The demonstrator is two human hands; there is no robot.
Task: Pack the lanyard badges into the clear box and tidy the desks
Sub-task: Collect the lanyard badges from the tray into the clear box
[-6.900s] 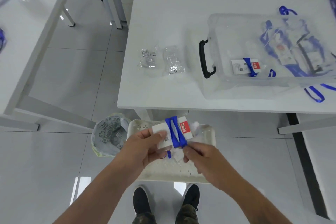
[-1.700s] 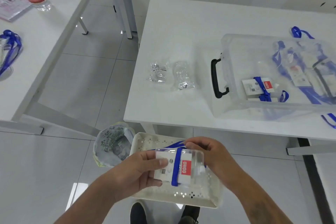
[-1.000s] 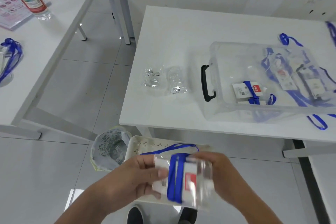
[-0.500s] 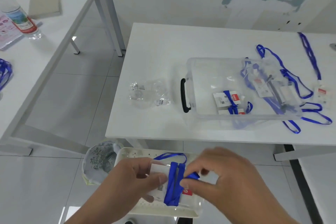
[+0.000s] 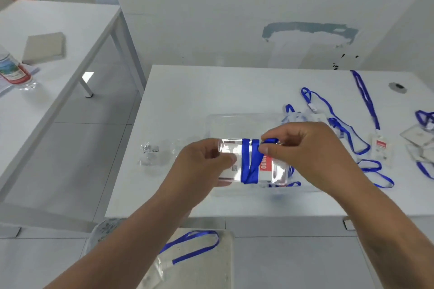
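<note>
Your left hand (image 5: 204, 166) gripped the badge (image 5: 252, 162) above the box (image 5: 225, 122); your right hand's (image 5: 312, 148) fingers (image 5: 266, 149) pinched its lanyard (image 5: 249, 164).

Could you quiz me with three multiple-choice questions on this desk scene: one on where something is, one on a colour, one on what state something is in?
1. Where is the water bottle?
A. On the left desk
B. Inside the clear box
C. On the floor

2. What colour is the strap wound round the held badge?
A. Red
B. Blue
C. Green

3. How is that badge held?
A. Lying loose on the desk
B. Between both hands
C. By one hand only

Answers:
1 A: the bottle lies at the left desk's edge.
2 B: blue bands cross the badge.
3 B: the left hand grips one end while the right hand pinches the strap, above the clear box.
</note>
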